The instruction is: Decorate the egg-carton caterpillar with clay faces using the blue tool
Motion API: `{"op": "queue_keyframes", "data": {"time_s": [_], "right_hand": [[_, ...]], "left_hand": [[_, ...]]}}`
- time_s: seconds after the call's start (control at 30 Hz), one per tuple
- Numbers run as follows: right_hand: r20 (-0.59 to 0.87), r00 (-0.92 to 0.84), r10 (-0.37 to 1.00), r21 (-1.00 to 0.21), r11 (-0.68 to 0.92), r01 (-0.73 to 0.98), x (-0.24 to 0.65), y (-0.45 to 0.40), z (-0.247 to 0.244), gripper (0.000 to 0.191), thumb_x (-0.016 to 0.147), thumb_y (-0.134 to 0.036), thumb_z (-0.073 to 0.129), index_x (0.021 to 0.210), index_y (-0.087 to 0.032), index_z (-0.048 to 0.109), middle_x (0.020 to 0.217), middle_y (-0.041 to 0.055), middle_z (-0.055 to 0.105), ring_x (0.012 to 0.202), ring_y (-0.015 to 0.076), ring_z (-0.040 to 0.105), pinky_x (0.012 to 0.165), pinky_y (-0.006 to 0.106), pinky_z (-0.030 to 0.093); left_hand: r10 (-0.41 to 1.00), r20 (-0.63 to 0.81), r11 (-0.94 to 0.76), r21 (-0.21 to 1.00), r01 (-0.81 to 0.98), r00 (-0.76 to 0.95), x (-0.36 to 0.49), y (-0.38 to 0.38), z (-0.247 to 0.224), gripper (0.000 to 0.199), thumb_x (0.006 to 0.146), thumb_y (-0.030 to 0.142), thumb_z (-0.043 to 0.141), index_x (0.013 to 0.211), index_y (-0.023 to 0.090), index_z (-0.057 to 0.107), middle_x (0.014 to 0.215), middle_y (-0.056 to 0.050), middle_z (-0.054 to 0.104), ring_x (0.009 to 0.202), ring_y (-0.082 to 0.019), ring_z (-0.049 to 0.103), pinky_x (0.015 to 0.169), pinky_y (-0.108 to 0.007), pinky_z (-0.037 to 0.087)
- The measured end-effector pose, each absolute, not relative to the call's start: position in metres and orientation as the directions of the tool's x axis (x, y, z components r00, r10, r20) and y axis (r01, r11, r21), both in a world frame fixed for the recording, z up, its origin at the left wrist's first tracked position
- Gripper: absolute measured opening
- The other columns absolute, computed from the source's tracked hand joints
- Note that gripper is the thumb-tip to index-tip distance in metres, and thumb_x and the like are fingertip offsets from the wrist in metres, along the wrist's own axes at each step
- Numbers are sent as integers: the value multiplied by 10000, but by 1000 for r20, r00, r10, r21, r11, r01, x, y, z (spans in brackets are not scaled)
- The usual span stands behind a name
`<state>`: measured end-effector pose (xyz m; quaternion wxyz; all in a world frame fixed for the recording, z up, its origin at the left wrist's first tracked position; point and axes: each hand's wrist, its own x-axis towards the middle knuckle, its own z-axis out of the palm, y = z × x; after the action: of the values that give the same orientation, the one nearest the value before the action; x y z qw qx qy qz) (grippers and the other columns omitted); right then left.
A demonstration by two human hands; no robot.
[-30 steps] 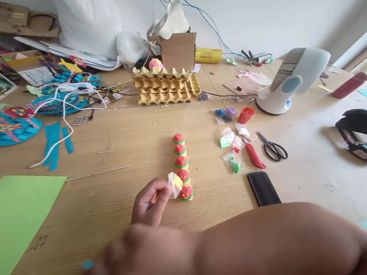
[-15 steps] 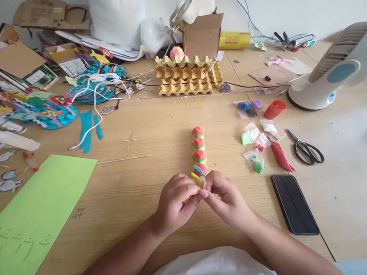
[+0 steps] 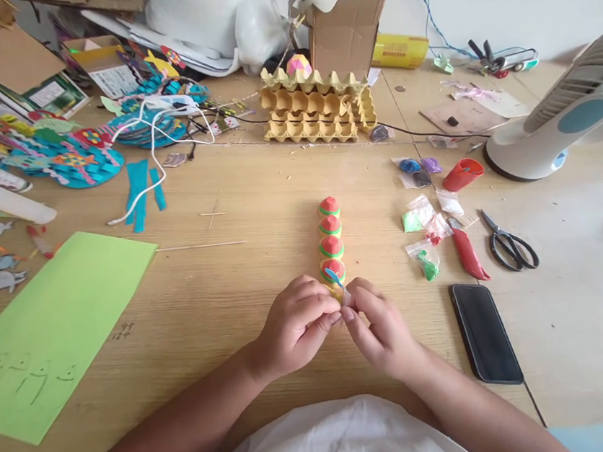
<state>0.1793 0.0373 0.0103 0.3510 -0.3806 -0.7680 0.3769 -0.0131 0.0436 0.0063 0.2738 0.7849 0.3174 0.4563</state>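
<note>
My left hand [image 3: 299, 324] and my right hand [image 3: 381, 326] meet at the fingertips, both closed in a pinch. Between them is a small craft piece [image 3: 333, 275] with a blue oval tip and some yellow and whitish parts, mostly covered by the fingers. Just beyond the fingertips, a row of red cones [image 3: 332, 246] with green and yellow bands runs away from me; the nearest cone is close behind the blue tip. Which fingers hold which part of the piece is too small to tell.
Right of the cones lie bags of coloured clay [image 3: 417, 216], a red cutter [image 3: 469, 254], black scissors [image 3: 510, 242] and a phone [image 3: 486, 333]. Green paper [image 3: 73, 324] lies left. Behind stand egg cartons [image 3: 310, 112] and a white fan [image 3: 555, 113].
The view has shifted a little. Between my fingertips the craft piece has turned, and less of its yellow part shows. Both hands remain pinched together.
</note>
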Motion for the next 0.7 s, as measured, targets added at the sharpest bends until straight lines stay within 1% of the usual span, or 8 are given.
{"op": "queue_keyframes", "data": {"time_s": [0.1, 0.23, 0.3, 0.4, 0.47, 0.57, 0.7], "right_hand": [[294, -466, 835, -800, 482, 357, 180, 35, 7, 168, 967, -123, 485, 844, -227, 437, 825, 11, 489, 725, 161, 481, 653, 298, 394], [422, -416, 806, -731, 573, 369, 180, 33, 2, 176, 905, -72, 513, 843, -230, 467, 809, 6, 491, 696, 153, 471, 619, 282, 380], [482, -371, 794, -705, 602, 374, 179, 33, 1, 182, 880, -60, 522, 832, -230, 477, 793, 3, 493, 680, 149, 467, 605, 277, 376], [524, -316, 790, -698, 612, 373, 177, 33, 0, 197, 857, -48, 535, 807, -229, 474, 777, -3, 498, 671, 141, 475, 599, 268, 380], [532, -297, 793, -698, 609, 375, 177, 33, -1, 195, 855, -50, 544, 806, -228, 482, 777, -4, 506, 666, 137, 481, 596, 264, 386], [531, -303, 791, -689, 612, 389, 176, 33, -2, 179, 862, -59, 548, 824, -228, 503, 794, 6, 529, 673, 143, 497, 602, 268, 402], [506, -354, 787, -687, 616, 387, 176, 33, -3, 144, 875, -109, 571, 826, -225, 501, 800, 16, 539, 706, 163, 520, 633, 287, 426]], "left_hand": [[745, 542, -652, 714, 254, 389, -14, 43, 4, 105, 949, 106, 594, 915, 198, 632, 861, -25, 675, 822, -157, 550, 792, -312, 468], [735, 560, -668, 695, 266, 381, -14, 41, 3, 108, 931, 96, 605, 934, 198, 642, 894, -35, 685, 843, -166, 561, 803, -331, 476], [748, 557, -655, 704, 273, 361, -14, 40, 5, 106, 925, 91, 606, 921, 192, 640, 890, -35, 681, 836, -164, 563, 796, -328, 477], [786, 528, -612, 736, 288, 322, -13, 39, 7, 115, 935, 89, 583, 890, 188, 618, 846, -26, 659, 822, -160, 568, 787, -325, 475], [793, 525, -606, 729, 318, 310, -12, 39, 7, 118, 940, 89, 569, 883, 188, 600, 848, -27, 655, 823, -162, 571, 786, -327, 473], [771, 538, -636, 662, 396, 340, -12, 38, 5, 88, 925, 103, 610, 949, 187, 600, 910, -38, 673, 859, -170, 583, 802, -330, 477], [712, 547, -702, 522, 485, 441, -14, 36, 2, 86, 917, 128, 628, 978, 186, 611, 929, -52, 687, 843, -189, 574, 781, -342, 478]]}}
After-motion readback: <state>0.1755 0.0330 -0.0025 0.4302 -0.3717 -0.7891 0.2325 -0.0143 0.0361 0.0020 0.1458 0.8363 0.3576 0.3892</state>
